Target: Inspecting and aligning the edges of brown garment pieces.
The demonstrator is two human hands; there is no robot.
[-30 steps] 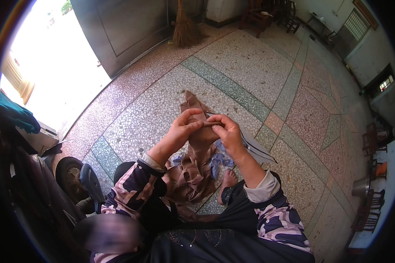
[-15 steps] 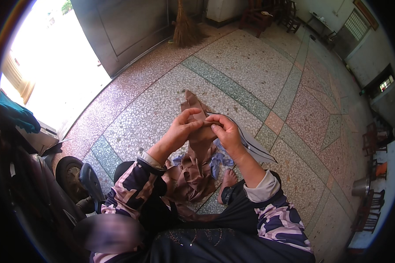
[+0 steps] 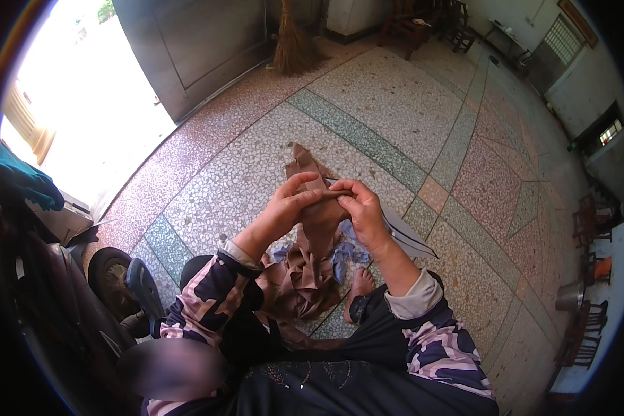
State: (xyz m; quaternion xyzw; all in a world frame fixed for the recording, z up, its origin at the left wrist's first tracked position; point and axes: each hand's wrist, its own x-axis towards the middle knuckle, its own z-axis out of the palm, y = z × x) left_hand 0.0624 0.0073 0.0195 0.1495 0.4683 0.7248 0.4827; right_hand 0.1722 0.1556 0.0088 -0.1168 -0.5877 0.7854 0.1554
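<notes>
A long piece of brown fabric (image 3: 317, 232) hangs between my hands, its lower part heaped in folds between my feet. My left hand (image 3: 288, 204) pinches its upper edge, thumb below and fingers bent over it. Close beside it, my right hand (image 3: 362, 210) grips the same edge between thumb and fingers. A pointed end of the fabric sticks up beyond the left hand. Light blue cloth (image 3: 349, 255) lies on the floor behind and beside the brown folds. A white sheet-like piece with dark edge lines (image 3: 410, 239) extends out from behind my right wrist.
A straw broom (image 3: 292, 48) leans by the dark door (image 3: 197, 45) near the bright doorway. To my left stands a vehicle with a black wheel (image 3: 111, 281). Wooden chairs (image 3: 586, 333) and a metal bucket (image 3: 570, 296) are along the right wall.
My right hand has shifted slightly to the right along the fabric's edge, its fingers closing a little nearer together. The left hand has barely moved.
</notes>
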